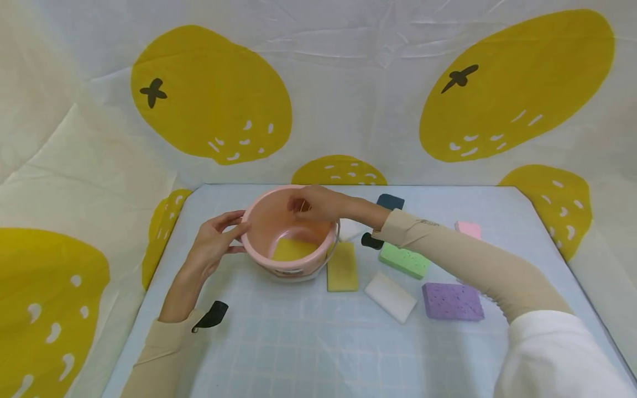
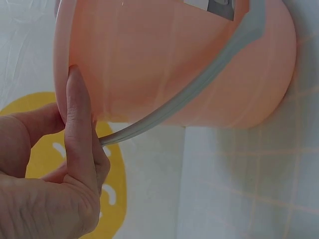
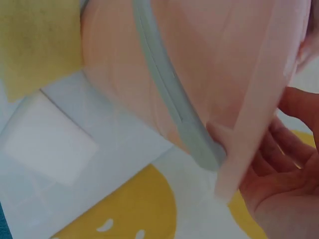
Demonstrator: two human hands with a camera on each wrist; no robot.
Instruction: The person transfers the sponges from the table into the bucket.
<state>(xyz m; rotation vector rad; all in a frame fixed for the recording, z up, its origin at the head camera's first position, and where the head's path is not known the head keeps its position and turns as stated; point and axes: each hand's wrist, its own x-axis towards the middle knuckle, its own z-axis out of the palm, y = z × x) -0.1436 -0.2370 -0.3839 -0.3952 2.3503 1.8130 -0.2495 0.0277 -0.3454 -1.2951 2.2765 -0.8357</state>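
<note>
A pink bucket with a grey handle stands upright on the table. My left hand grips its rim on the left side, a finger along the outer wall in the left wrist view. My right hand reaches over the far right rim into the bucket's mouth, fingers loosely bent. Nothing shows between them, though the rim covers part of the fingers in the right wrist view. Inside the bucket, a yellow sponge lies on the bottom. Another yellow sponge lies just right of the bucket.
Right of the bucket lie a white sponge, a purple sponge, a green sponge, a pink sponge and a dark teal piece. Another white piece lies beside the bucket. A patterned cloth hangs behind the table.
</note>
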